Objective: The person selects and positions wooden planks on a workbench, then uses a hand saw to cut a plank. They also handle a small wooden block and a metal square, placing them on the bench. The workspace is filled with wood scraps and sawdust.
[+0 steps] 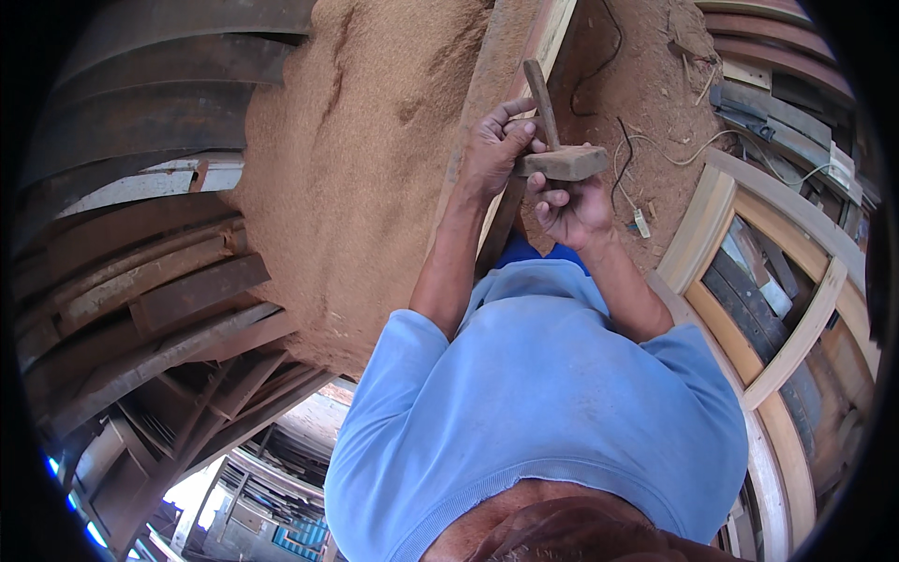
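Observation:
Both my hands are raised in front of me around a worn wooden marking gauge (566, 165), a block with a slim stick (543, 103) standing up from it, tilted slightly left. My left hand (491, 155) is at the block's left end, thumb and fingers closed in beside the stick. From below, my right hand (582, 215) grips the block with curled fingers; the block hides part of them. A long wooden beam (552, 33) runs away from me just beyond and beneath my hands.
Brown sawdust (346, 187) is heaped at the left. Stacked boards (169, 122) line the far left. On the right are a wooden frame (801, 328) and a pale cable (684, 161) with a plug-like white end (641, 223) on the sawdust.

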The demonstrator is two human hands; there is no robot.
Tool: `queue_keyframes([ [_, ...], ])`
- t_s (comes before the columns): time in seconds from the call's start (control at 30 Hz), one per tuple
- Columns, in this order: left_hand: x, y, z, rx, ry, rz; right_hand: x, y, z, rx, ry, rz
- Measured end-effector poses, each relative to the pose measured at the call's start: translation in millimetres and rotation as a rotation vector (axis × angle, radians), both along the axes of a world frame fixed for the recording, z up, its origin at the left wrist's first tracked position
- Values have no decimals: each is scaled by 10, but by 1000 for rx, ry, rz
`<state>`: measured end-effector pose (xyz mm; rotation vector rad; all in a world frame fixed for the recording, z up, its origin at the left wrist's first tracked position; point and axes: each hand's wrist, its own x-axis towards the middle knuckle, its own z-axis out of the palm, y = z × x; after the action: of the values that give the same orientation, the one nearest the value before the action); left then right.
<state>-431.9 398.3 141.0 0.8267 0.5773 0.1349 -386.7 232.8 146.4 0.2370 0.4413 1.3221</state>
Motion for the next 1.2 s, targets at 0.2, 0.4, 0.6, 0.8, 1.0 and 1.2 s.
queue_keyframes([
  [0.2,-9,-15,-18,-55,-80,19,24,22,68,-147,-165,31],
  [0.4,-36,-19,-114,-32,-119,84,46,83,159,-516,-605,2],
  [0.6,-75,9,-179,-52,-162,80,81,53,149,-591,-789,30],
  [0.8,-109,-35,-194,-76,-172,114,122,20,3,-1009,-1484,-118],
  [1.0,-129,-32,-212,-101,-202,135,177,134,425,-1140,-1872,-188],
  [1.2,-85,-27,-195,-110,-202,148,234,147,476,-1132,-1888,-182],
])
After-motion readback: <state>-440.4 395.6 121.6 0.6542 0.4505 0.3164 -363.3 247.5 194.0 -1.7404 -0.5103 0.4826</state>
